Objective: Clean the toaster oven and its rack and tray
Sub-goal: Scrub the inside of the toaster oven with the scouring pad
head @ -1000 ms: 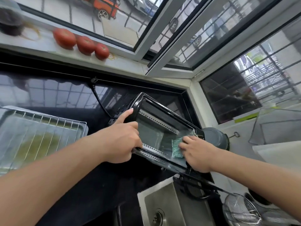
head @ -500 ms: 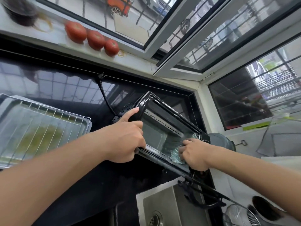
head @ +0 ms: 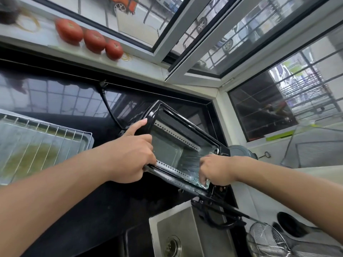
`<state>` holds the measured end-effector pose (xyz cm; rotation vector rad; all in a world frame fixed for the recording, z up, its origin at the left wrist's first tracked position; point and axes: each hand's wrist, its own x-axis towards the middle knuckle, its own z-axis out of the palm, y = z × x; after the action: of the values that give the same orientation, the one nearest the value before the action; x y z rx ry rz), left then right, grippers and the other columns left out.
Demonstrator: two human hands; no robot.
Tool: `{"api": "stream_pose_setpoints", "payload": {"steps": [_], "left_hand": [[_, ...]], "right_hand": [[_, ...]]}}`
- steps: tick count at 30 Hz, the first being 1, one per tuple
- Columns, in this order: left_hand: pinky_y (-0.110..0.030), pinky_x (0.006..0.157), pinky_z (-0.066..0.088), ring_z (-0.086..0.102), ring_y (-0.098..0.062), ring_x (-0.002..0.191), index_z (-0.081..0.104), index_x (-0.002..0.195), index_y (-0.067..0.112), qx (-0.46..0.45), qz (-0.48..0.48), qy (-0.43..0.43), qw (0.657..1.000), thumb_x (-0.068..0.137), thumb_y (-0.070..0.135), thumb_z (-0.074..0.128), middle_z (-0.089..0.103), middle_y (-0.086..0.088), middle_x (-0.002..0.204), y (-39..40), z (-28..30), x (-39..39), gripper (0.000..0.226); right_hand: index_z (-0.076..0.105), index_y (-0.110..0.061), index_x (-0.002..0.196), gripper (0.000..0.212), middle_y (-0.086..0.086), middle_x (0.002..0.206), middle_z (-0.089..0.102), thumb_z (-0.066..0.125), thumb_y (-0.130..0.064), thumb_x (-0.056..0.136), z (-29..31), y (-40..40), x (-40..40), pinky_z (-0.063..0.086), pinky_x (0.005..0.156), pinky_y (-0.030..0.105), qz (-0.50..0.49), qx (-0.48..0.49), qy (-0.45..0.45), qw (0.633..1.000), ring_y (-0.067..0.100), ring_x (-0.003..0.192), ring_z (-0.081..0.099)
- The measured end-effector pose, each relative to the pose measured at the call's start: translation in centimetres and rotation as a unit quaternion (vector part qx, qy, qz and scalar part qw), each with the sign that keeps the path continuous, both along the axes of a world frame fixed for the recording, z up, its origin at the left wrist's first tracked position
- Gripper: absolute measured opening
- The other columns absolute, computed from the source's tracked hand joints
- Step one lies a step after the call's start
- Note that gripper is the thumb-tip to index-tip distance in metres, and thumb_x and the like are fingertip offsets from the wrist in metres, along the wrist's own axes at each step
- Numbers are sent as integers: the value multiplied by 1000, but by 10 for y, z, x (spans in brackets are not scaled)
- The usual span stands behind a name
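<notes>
While the left hand [head: 130, 156] grips the oven [head: 178, 145] frame to steady it over the sink [head: 185, 229], the right hand [head: 215, 169] pinches a sponge [head: 202, 183] at its 5 o'clock corner; rack [head: 42, 145] waits at 9 o'clock.

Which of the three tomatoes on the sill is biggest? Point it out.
The left-hand tomato: it looks clearly larger than the middle tomato and the right-hand tomato, the smallest, though the wide lens may exaggerate this.
</notes>
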<state>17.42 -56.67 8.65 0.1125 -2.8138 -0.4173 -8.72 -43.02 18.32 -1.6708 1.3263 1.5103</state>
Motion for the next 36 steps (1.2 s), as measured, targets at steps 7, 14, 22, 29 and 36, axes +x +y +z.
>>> {"api": "stream_pose_setpoints", "payload": {"steps": [7,14,22,29,36], "left_hand": [[-56,126,-5,30,-1,82,74,82,36,32,-10,17,999,72,19,44,29,22,57,-1,-2,-2,36],[-61,124,7,31,3,81,74,82,40,42,-22,25,999,73,19,56,27,23,57,-1,-9,-3,29],[-48,125,-17,45,3,91,79,94,42,13,0,11,1000,76,27,46,47,23,60,-2,-7,-4,40],[-53,126,-10,39,1,84,72,82,40,-14,-9,-5,1000,77,22,65,38,18,58,6,-10,0,20],[-62,124,-1,35,1,82,61,74,36,-30,-11,2,999,83,21,63,37,18,60,4,-7,0,18]], "right_hand": [[69,-22,122,52,-2,127,66,44,3,85,-7,-9,1,39,110,39,-33,0,-11,999,20,124,48],[63,-30,129,53,4,131,61,46,-2,87,-8,-4,5,40,107,43,-5,7,17,1000,26,126,48],[74,-23,114,57,-4,125,69,40,6,77,7,-4,-12,47,102,41,-42,15,-40,998,21,118,60],[66,-20,118,33,7,119,65,49,-14,91,-33,7,11,30,114,48,62,19,35,997,30,121,48],[66,-19,118,47,9,126,64,36,-15,82,13,19,9,32,112,48,83,2,55,995,32,126,47]]}}
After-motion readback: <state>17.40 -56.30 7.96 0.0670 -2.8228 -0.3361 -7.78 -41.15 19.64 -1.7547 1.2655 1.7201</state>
